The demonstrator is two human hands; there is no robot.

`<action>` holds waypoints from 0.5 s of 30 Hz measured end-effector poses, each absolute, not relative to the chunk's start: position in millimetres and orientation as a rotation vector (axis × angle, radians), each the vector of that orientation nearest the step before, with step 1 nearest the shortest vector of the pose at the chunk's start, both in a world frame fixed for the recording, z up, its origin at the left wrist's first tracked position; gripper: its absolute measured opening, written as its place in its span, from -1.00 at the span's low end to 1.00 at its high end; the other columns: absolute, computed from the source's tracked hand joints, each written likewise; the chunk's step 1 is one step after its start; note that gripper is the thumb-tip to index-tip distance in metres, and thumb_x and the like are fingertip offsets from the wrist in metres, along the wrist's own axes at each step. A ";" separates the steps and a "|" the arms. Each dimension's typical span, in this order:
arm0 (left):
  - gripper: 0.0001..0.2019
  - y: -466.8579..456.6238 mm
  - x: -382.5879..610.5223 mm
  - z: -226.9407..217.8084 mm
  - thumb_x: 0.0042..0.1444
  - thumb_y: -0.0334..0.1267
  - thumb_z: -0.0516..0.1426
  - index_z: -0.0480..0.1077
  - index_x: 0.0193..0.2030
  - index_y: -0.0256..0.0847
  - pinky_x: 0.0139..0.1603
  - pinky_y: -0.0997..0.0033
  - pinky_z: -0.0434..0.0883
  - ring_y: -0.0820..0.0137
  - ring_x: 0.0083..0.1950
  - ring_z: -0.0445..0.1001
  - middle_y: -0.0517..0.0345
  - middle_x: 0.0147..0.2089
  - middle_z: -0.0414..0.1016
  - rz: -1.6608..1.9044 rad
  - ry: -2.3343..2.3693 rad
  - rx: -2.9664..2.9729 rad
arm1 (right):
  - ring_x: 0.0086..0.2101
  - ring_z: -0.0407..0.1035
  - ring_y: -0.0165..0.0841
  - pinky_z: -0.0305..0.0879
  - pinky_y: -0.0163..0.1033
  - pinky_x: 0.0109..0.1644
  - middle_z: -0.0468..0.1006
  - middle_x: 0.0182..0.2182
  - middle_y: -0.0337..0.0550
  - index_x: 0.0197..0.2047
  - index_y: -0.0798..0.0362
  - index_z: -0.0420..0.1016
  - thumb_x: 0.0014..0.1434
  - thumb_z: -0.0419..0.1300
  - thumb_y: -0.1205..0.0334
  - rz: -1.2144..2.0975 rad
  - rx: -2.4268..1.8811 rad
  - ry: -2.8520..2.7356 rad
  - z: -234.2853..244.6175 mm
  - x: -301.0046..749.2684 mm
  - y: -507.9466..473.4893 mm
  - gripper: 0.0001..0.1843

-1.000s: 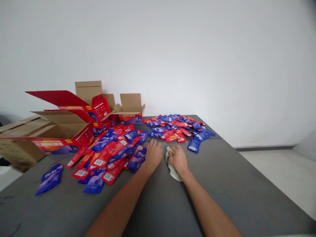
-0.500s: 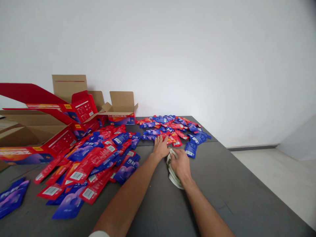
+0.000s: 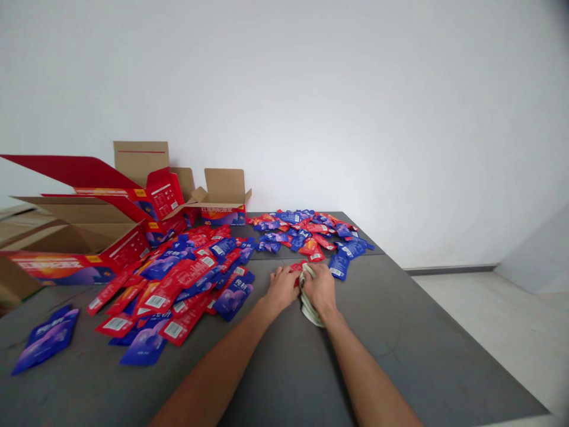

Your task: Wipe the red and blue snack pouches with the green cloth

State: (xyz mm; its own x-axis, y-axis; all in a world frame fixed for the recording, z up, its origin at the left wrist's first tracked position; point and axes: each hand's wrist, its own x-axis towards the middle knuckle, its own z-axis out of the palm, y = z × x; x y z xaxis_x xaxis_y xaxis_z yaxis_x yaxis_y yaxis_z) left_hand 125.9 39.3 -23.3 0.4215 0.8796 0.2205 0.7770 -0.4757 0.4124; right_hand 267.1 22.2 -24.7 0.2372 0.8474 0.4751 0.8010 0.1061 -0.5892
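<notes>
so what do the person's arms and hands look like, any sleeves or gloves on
No gloves: the left hand and right hand are bare, with no rings, watch or wristband to be seen. The left forearm and right forearm are also uncovered as far as the picture's lower edge, and no sleeve is in view.

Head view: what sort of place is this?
Probably a packing or sorting room: heaps of red and blue sachets on a grey table, opened cardboard cartons at its left, a bare white wall behind.
</notes>
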 end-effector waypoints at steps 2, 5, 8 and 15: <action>-0.56 34.8 115.5 -21.1 0.01 -0.35 0.16 0.47 0.09 -0.06 0.10 0.09 0.29 0.07 0.07 0.37 -0.05 0.06 0.48 0.626 1.357 2.381 | -0.11 0.43 -0.21 0.29 -0.19 0.06 0.56 -0.15 0.04 -0.06 0.12 0.61 0.17 0.16 0.29 0.071 -1.664 -1.557 -23.9 265.8 20.7 -0.70; -0.45 32.3 99.8 -25.3 -0.10 -0.51 0.12 0.48 0.08 -0.12 0.12 0.19 0.31 0.14 0.03 0.43 -0.04 -0.01 0.53 0.746 1.257 2.245 | -0.13 0.43 -0.21 0.30 -0.17 0.06 0.57 -0.17 0.04 -0.08 0.12 0.61 0.17 0.16 0.28 0.063 -1.634 -1.574 -23.2 262.2 18.8 -0.71; -0.43 31.2 86.0 -34.8 -0.17 -0.58 0.08 0.51 0.04 -0.23 0.12 0.21 0.33 0.16 0.02 0.48 -0.09 -0.01 0.56 0.963 1.275 1.962 | -0.13 0.43 -0.20 0.31 -0.14 0.06 0.56 -0.16 0.04 -0.07 0.11 0.61 0.19 0.16 0.26 0.067 -1.558 -1.580 -20.4 255.8 16.0 -0.71; -0.70 21.1 71.8 -32.9 -0.01 -0.44 0.09 0.55 -0.15 -0.25 0.04 0.23 0.37 0.24 -0.10 0.51 0.02 -0.18 0.60 1.209 1.191 1.501 | -0.09 0.42 -0.19 0.34 -0.08 0.09 0.54 -0.11 0.00 -0.02 0.02 0.59 0.23 0.15 0.25 0.131 -1.292 -1.619 -10.1 231.4 3.1 -0.71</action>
